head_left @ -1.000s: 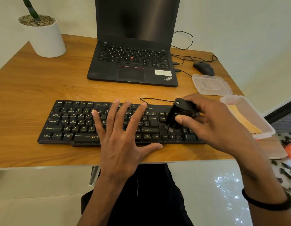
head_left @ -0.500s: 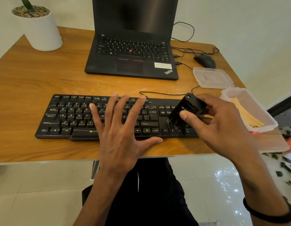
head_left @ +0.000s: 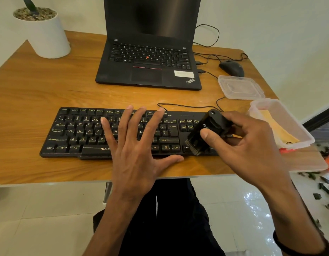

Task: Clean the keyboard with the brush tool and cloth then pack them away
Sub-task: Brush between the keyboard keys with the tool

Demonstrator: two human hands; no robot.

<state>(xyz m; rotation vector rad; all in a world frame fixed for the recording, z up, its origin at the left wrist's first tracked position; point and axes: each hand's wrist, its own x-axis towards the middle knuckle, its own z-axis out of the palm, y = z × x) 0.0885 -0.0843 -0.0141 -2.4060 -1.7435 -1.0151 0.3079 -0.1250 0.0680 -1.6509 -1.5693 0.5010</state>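
Note:
A black keyboard (head_left: pixel 80 132) lies across the wooden desk in front of me. My left hand (head_left: pixel 136 145) rests flat on its middle keys with fingers spread and straight. My right hand (head_left: pixel 246 143) grips a black brush tool (head_left: pixel 206 130), tilted, with its bristles down on the keys at the keyboard's right end. A yellow cloth (head_left: pixel 278 128) lies inside a clear plastic box (head_left: pixel 300 139) at the desk's right edge.
A black laptop (head_left: pixel 150 52) stands open behind the keyboard, with a mouse (head_left: pixel 232 68) and cables to its right. The box's clear lid (head_left: pixel 241 87) lies beside the mouse. A white plant pot (head_left: pixel 47 34) sits at the back left. The desk's front edge is near my wrists.
The brush in my right hand has shifted a little over the keyboard's right end, bristles sweeping the lower keys. My left hand has stayed flat on the keys.

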